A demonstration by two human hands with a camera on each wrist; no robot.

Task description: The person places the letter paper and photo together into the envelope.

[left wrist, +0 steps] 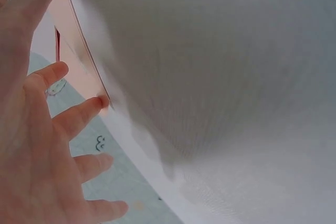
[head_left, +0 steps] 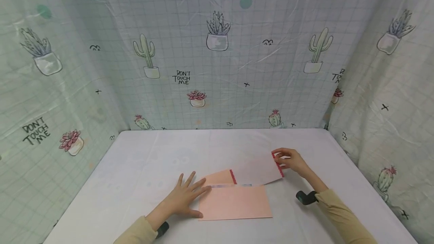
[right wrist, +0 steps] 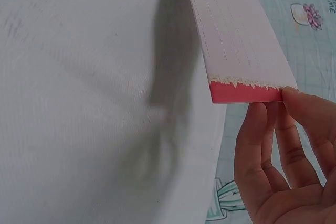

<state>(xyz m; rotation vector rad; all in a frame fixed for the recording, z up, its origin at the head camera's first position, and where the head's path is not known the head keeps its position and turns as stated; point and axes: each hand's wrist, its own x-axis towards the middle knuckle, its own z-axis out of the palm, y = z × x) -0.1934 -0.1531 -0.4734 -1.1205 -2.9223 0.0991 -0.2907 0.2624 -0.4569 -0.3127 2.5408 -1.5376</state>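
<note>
A flat pink envelope [head_left: 235,203] lies on the white table, with a peach-coloured flap [head_left: 218,178] beyond its far edge. My left hand [head_left: 184,197] is spread at its left end, thumb and fingertips touching the edge; the left wrist view shows these fingers [left wrist: 79,119] straight and apart. A pale sheet of letter paper [head_left: 257,170], with red strips at both ends, lies partly over the flap. My right hand [head_left: 291,160] pinches its right end between thumb and fingers. In the right wrist view, the sheet [right wrist: 236,30] shows faint ruled lines and is raised off the table.
The white table [head_left: 142,161] has a back edge against a patterned curtain [head_left: 217,59] printed with cacti. Similar cloth hangs at both sides. Black wrist cameras [head_left: 306,197] sit below each wrist, near the tabletop.
</note>
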